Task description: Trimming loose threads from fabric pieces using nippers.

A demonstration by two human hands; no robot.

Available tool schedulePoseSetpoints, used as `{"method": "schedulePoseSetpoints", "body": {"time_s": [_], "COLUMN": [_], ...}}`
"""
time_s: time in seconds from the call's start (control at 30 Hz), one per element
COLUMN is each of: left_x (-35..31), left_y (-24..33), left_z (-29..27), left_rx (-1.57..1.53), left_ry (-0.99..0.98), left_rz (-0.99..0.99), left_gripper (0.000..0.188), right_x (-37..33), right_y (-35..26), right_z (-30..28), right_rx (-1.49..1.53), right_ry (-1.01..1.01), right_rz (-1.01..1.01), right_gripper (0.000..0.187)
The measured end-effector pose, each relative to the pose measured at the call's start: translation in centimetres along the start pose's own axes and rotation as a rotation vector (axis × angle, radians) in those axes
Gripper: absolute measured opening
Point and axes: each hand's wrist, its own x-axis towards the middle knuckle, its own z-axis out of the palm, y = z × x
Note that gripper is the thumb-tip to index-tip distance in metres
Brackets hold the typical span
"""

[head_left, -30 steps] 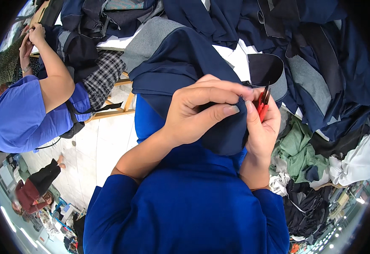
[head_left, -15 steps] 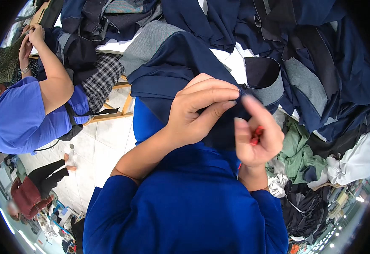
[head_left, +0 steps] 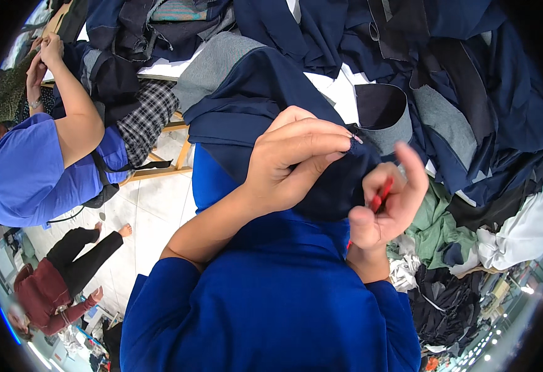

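My left hand (head_left: 284, 160) is closed in a pinch, thumb against fingers, on the edge of a navy cloth garment (head_left: 284, 80). A small pale bit shows at the fingertips, too small to name. The garment, with a wide grey band (head_left: 222, 65), drapes from the table over my lap. Just right of the pinch and apart from it is my right hand (head_left: 389, 208). Its thumb and forefinger are spread, while the other fingers curl round a small red tool (head_left: 381, 193). Most of that tool is hidden in the palm, so its kind cannot be made out.
Navy garments (head_left: 501, 105) with grey bands heap over the table, with white sheets (head_left: 340, 93) between them. Green cloth (head_left: 442, 223) and white cloth (head_left: 513, 239) lie at the right. A co-worker in a blue top (head_left: 29, 170) works at the left; another person (head_left: 48, 288) is farther off.
My right hand has moved away from the pinched edge, down and to the right, its forefinger and thumb spreading wider. My left hand stays nearly still. The person in the background has shifted.
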Motion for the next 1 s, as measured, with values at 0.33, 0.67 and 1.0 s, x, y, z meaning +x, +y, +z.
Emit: {"method": "schedulePoseSetpoints", "body": {"time_s": [0.33, 0.67, 1.0], "left_x": [-0.3, -0.3, -0.3], "left_y": [-0.6, -0.7, -0.6], "left_z": [0.4, 0.4, 0.3], "left_rx": [0.147, 0.257, 0.433], "left_ry": [0.116, 0.108, 0.147], "left_rz": [0.066, 0.105, 0.208], "left_gripper": [0.02, 0.023, 0.023], "right_x": [1.0, 0.8, 0.9], "right_y": [0.0, -0.1, -0.4], "right_z": [0.4, 0.3, 0.4], "right_rx": [-0.413, -0.409, -0.42], "right_ry": [0.016, 0.016, 0.014], "right_rz": [-0.108, -0.049, -0.036], "right_gripper": [0.038, 0.038, 0.037]}}
